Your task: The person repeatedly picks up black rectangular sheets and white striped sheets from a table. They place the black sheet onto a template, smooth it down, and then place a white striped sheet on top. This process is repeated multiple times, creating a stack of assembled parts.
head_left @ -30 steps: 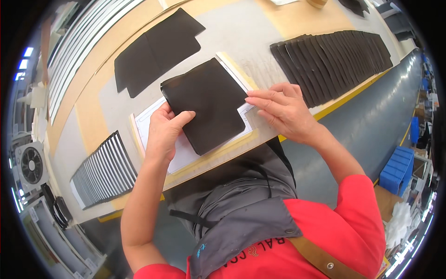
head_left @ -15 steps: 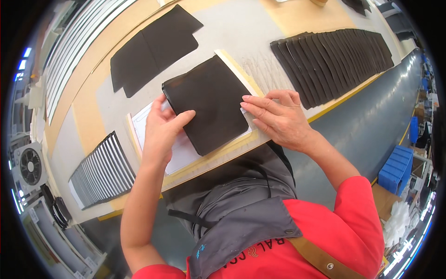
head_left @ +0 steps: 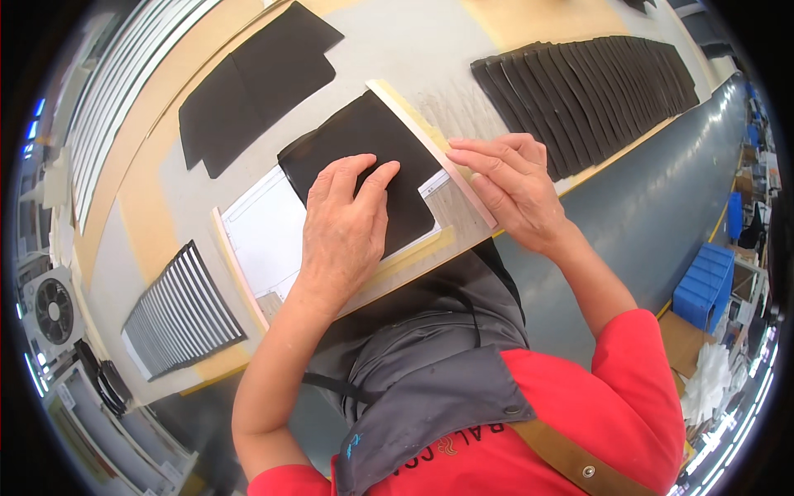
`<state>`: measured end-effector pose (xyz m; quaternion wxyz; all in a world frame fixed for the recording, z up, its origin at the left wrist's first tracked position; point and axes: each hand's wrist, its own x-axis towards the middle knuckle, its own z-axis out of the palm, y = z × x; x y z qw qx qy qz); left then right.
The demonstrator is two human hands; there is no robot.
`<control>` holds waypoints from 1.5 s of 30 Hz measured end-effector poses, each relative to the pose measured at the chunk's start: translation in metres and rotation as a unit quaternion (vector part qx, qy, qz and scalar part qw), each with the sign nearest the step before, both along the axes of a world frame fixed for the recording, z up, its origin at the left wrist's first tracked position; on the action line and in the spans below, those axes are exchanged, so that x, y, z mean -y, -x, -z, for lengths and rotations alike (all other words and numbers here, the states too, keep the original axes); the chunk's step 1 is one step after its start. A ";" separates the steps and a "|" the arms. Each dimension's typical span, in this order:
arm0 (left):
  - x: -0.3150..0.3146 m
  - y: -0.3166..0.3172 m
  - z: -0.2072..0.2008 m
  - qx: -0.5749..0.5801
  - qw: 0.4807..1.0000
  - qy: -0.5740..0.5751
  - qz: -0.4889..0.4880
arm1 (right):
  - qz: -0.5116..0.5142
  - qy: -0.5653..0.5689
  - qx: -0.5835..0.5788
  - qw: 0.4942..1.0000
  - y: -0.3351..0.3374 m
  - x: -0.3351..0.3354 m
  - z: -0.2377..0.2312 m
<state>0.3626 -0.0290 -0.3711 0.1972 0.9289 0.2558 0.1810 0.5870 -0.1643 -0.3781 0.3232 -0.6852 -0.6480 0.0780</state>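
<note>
Resting your left hand (head_left: 343,227) on black panel (head_left: 372,132), fingers loosely spread, gripping nothing | your right hand (head_left: 517,194) half-curled at pale strip (head_left: 418,128), can't tell grip

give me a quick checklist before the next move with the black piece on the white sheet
1. Black piece lying on the white sheet: ok, over its right part.
2. Left hand over the piece: ok, fingers spread; pressure cannot tell.
3. Right hand by the right wooden strip: ok, fingertips close to it.
4. Piece's right edge flush against that strip: cannot tell.
5. Sheet's left part covered: not ok, it lies bare.
</note>
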 end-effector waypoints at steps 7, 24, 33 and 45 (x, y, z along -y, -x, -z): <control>0.004 0.001 0.002 -0.004 1.000 -0.001 0.004 | -0.038 -0.032 0.089 0.995 0.004 0.002 0.008; 0.006 0.002 0.003 0.002 1.000 0.002 0.005 | -0.048 -0.031 0.107 0.993 0.004 0.001 0.008; 0.008 0.000 0.005 0.000 1.000 -0.006 0.002 | -0.072 -0.037 0.158 0.984 0.009 0.003 0.009; 0.008 0.001 0.003 -0.011 1.000 -0.011 0.009 | -0.036 -0.054 0.059 0.996 0.000 0.002 0.009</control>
